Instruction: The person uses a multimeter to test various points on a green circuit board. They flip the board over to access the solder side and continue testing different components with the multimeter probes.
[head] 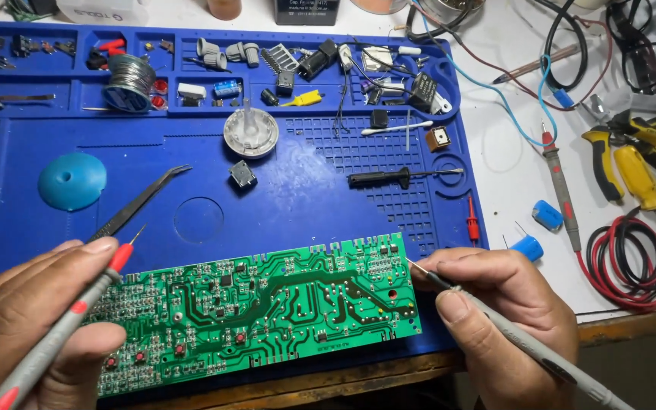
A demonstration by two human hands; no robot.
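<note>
The left hand (pixel 36 311) has its fingers clamped on a red-tipped probe (pixel 77 307) and the right hand (pixel 495 319) has its fingers clamped on a grey probe (pixel 495 326), with the green circuit board (pixel 260 307) lying between them on the blue mat (pixel 305 190).

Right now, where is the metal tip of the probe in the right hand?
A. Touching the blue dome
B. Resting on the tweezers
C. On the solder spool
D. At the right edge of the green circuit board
D. The right hand holds the grey probe with its metal tip at the right edge of the green circuit board, far from the solder spool, blue dome and tweezers.
</note>
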